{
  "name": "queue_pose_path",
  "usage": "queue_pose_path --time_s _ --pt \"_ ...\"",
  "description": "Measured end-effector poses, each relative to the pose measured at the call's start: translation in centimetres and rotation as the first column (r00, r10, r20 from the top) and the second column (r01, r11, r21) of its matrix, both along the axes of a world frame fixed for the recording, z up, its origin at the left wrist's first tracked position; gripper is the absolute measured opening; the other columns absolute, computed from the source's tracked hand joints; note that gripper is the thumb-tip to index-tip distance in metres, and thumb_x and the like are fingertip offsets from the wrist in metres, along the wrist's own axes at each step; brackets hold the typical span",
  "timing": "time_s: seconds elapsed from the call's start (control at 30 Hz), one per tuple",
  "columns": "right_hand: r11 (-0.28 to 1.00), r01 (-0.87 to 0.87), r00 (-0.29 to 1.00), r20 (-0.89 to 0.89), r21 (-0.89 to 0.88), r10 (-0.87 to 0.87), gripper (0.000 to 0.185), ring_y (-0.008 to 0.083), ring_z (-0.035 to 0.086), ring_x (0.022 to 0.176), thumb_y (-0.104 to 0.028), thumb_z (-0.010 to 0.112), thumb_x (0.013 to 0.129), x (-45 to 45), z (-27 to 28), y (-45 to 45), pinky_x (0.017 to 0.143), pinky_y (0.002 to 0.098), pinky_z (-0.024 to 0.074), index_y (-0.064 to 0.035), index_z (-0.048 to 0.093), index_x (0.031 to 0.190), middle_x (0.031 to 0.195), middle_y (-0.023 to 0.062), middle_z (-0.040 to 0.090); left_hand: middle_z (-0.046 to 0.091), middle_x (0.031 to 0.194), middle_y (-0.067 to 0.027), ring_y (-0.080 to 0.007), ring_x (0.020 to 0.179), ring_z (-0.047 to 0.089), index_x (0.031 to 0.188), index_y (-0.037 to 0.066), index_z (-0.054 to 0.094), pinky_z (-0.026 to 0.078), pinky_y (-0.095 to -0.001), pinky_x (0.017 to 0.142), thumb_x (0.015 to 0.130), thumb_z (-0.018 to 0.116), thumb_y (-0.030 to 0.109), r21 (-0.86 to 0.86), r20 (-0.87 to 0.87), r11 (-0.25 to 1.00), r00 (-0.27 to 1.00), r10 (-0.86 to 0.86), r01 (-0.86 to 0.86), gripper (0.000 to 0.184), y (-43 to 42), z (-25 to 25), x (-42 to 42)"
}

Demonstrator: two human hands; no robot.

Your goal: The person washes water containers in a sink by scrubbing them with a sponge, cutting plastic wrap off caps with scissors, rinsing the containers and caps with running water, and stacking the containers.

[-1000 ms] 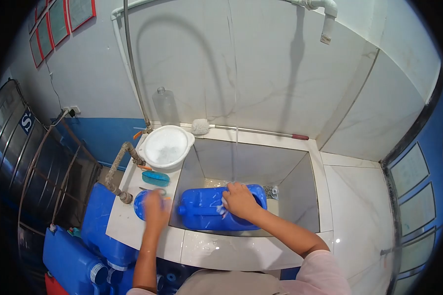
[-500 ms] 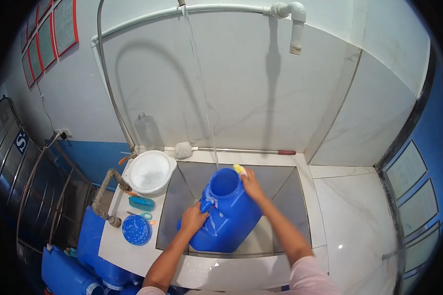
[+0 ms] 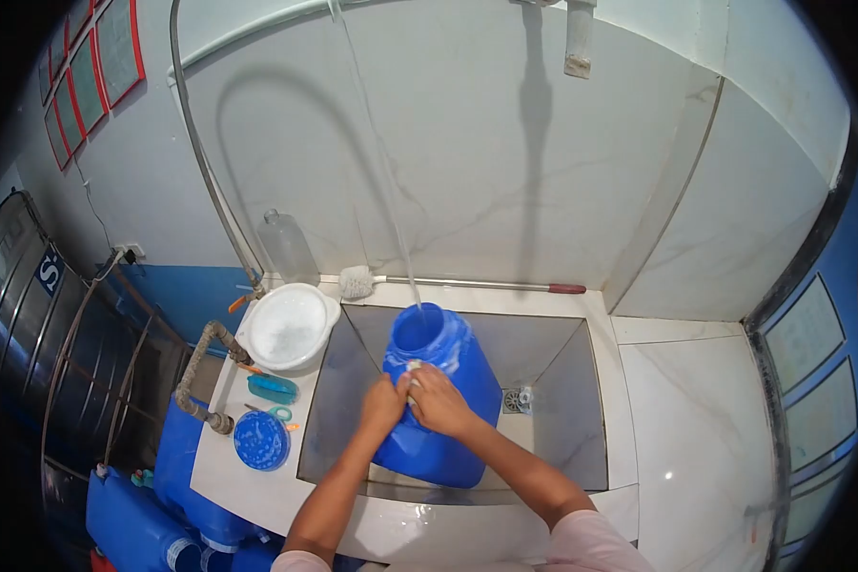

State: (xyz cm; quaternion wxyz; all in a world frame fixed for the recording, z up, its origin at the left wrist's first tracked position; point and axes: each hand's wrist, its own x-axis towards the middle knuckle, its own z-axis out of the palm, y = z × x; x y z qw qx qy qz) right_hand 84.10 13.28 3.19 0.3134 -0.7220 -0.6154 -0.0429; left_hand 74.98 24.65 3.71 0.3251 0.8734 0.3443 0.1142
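A big blue plastic jug (image 3: 458, 410) with a wide open mouth stands tilted in the grey-tiled sink (image 3: 562, 410), suds around its neck. My left hand (image 3: 383, 405) is closed at the jug's handle, which it mostly covers. Right beside it, my right hand (image 3: 439, 398) presses a small sponge (image 3: 414, 366) against the handle area below the neck. Only a pale edge of the sponge shows between the fingers. A thin stream of water (image 3: 405, 253) runs from above into the jug's mouth.
Left of the sink sit a white basin (image 3: 291, 329) with suds, a teal brush (image 3: 273, 388), scissors (image 3: 280, 413) and a soapy blue lid (image 3: 261, 440). A long-handled brush (image 3: 467, 283) lies along the back ledge by a clear bottle (image 3: 288, 246). More blue jugs (image 3: 133, 520) stand lower left.
My right hand has moved with the sponge from the right side of the jug's rim to the handle beside my left hand. The jug has turned, and water now falls into its mouth.
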Motion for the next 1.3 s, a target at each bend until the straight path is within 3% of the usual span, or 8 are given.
queue_pose_path --time_s 0.43,0.57,0.63,0.77,0.9,1.13,1.2,1.3 --pt "0.908 0.259 0.912 -0.394 0.328 -0.118 0.035 0.0422 0.048 0.099 -0.007 0.052 0.077 2.8 -13.2 5.6 0.089 0.0489 0.0368 0.0014 0.052 0.111 0.105 0.0225 0.054 0.058 0.058 -0.0168 -0.0248 0.044 0.058 0.098 -0.010 0.055 0.047 -0.0356 0.043 0.092 0.042 0.048 -0.370 -0.082 0.855 0.930 0.358 -0.362 0.060 4.6 -6.5 -8.6" --pt "0.807 0.546 0.648 -0.496 -0.226 -0.578 0.027 0.0439 0.049 0.099 -0.009 0.052 0.080 -0.1 -21.4 -3.5 0.090 0.0516 0.0357 0.0009 0.053 0.105 0.102 0.0239 0.055 0.055 0.053 -0.0130 -0.0219 0.040 0.055 0.094 -0.009 0.055 0.045 -0.0338 0.040 0.092 0.043 0.047 -0.327 -0.076 0.871 0.929 0.363 -0.367 0.057 5.6 -7.1 -8.4" --pt "0.854 0.195 0.787 -0.441 -0.483 -0.430 0.039 0.0399 0.045 0.108 -0.017 0.051 0.085 -5.1 -13.9 -5.6 0.094 0.0489 0.0351 0.0004 0.047 0.120 0.115 0.0235 0.048 0.055 0.054 -0.0123 -0.0213 0.040 0.055 0.091 -0.007 0.054 0.044 -0.0337 0.040 0.092 0.043 0.046 -0.385 -0.088 0.838 0.919 0.383 -0.386 0.055 5.0 -6.8 -8.1" --pt "0.986 -0.100 0.976 -0.182 0.135 0.124 0.038 0.0388 0.034 0.126 -0.012 0.045 0.087 -5.0 -9.0 1.6 0.109 0.0472 0.0210 -0.0004 0.047 0.124 0.119 0.0233 0.048 0.054 0.054 -0.0116 -0.0204 0.041 0.054 0.091 -0.006 0.054 0.044 -0.0330 0.039 0.093 0.043 0.044 -0.406 -0.092 0.824 0.915 0.392 -0.394 0.051 4.7 -5.8 -7.8" --pt "0.892 0.440 0.700 -0.582 -0.106 -0.415 0.027 0.0401 0.050 0.105 -0.012 0.043 0.088 6.4 -15.5 8.4 0.096 0.0439 0.0374 0.0010 0.058 0.107 0.108 0.0243 0.056 0.053 0.054 -0.0101 -0.0192 0.040 0.053 0.092 -0.003 0.055 0.043 -0.0321 0.038 0.093 0.045 0.042 -0.383 -0.103 0.827 0.909 0.405 -0.412 0.047 4.6 -5.9 -7.9" --pt "0.575 0.743 0.582 -0.092 -0.343 -0.808 0.057 0.0497 0.036 0.116 -0.026 0.051 0.089 -5.6 -30.4 -4.3 0.099 0.0555 0.0281 0.0120 0.033 0.128 0.124 0.0367 0.036 0.050 0.050 -0.0084 -0.0178 0.040 0.052 0.090 -0.003 0.057 0.042 -0.0319 0.038 0.094 0.042 0.042 -0.426 -0.103 0.801 0.902 0.418 -0.420 0.048 5.2 -6.1 -8.3" --pt "0.881 0.470 0.725 -0.548 -0.050 -0.418 0.059 0.0504 0.027 0.123 -0.027 0.051 0.089 -8.8 -18.6 -3.7 0.103 0.0573 0.0220 0.0132 0.032 0.128 0.129 0.0340 0.032 0.048 0.046 -0.0077 -0.0170 0.039 0.051 0.087 -0.002 0.060 0.042 -0.0313 0.039 0.095 0.039 0.041 -0.442 -0.071 0.832 0.938 0.339 -0.334 0.049 5.8 -6.7 -8.6" --pt "0.941 0.307 0.936 -0.223 0.145 -0.271 0.055 0.0481 0.022 0.127 -0.024 0.050 0.090 -4.9 -6.9 0.6 0.107 0.0536 0.0183 0.0066 0.031 0.132 0.134 0.0304 0.028 0.048 0.046 -0.0081 -0.0159 0.040 0.052 0.083 -0.001 0.061 0.042 -0.0320 0.041 0.096 0.036 0.041 -0.370 0.000 0.898 0.967 0.256 -0.238 0.051 4.3 -4.1 -8.0"
